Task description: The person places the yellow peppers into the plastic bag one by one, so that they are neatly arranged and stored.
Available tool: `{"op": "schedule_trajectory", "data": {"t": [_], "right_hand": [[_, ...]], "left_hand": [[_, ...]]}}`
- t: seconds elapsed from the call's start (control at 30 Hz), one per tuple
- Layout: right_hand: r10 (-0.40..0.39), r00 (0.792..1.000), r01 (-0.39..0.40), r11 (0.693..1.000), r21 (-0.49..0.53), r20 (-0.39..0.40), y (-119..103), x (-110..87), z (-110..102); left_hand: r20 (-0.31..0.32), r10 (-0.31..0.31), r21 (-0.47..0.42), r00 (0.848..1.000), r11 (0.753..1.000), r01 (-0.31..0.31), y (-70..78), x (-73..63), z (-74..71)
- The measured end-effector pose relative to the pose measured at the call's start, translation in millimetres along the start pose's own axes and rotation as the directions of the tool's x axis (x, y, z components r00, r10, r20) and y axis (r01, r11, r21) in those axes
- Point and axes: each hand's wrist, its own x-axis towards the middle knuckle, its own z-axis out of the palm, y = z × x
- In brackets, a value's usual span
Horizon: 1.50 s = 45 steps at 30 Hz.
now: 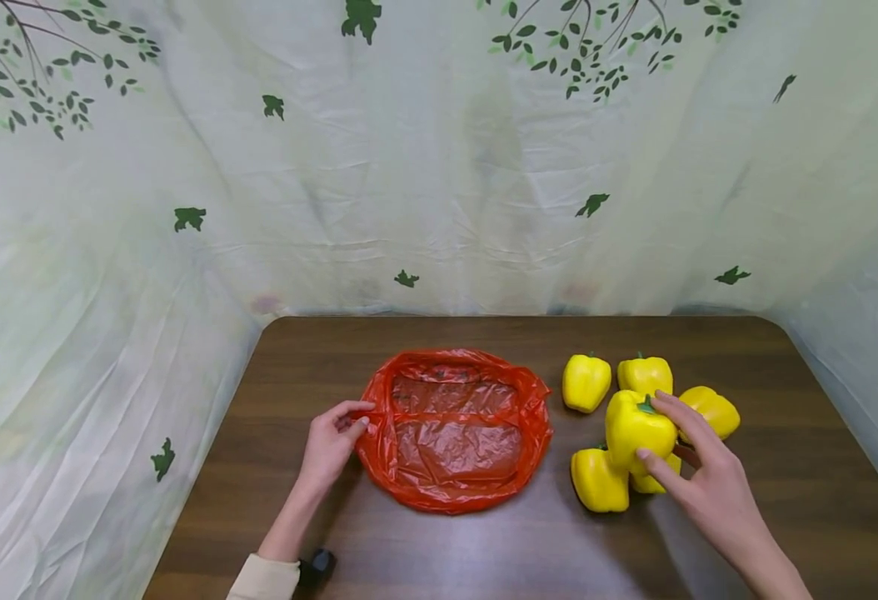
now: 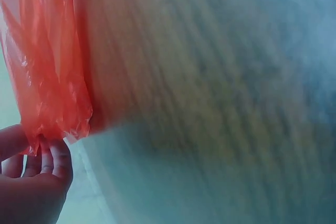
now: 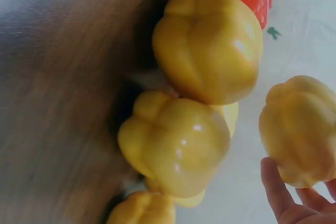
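A red plastic bag (image 1: 450, 498) lies with its mouth spread wide in a rounded shape at the middle of the table. My left hand (image 1: 328, 446) pinches its left rim between thumb and fingers; the left wrist view has the gathered red film (image 2: 55, 87) at the fingertips. To the right of the bag, my right hand (image 1: 718, 492) grips a yellow bell pepper (image 1: 637, 433) with a green stem. In the right wrist view this held pepper (image 3: 300, 129) is raised clear of the tabletop, apart from the other peppers.
Several more yellow bell peppers stand or lie beneath and around the right hand, among them one at the back left (image 1: 586, 383), one at the right (image 1: 712, 411) and one in front (image 1: 600, 481). The brown wooden table (image 1: 439, 558) ends at a leaf-printed curtain (image 1: 454, 183).
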Motion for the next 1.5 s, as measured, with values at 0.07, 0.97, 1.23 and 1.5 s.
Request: {"op": "schedule_trajectory", "data": {"t": [0.07, 0.97, 1.23, 1.5], "right_hand": [[-0.027, 1.0, 0.027, 1.0, 0.011, 0.01, -1, 3.5, 2], [-0.255, 0.905, 0.266, 0.964, 0.015, 0.34, -27, 61.2, 21], [-0.291, 0.857, 0.261, 0.957, 0.13, 0.425, -37, 79.6, 31], [-0.274, 0.824, 0.217, 0.961, 0.17, 0.496, -49, 98.1, 45]], "left_hand": [[0.003, 0.01, 0.024, 1.0, 1.0, -0.01, 0.7, 0.5, -0.2], [0.012, -0.02, 0.047, 1.0, 0.999, 0.019, 6.9, 1.8, -6.2], [0.009, -0.019, 0.043, 1.0, 0.999, 0.019, 8.1, 3.1, -4.3], [0.003, -0.001, 0.022, 1.0, 1.0, 0.001, 9.7, 1.7, -2.7]]}}
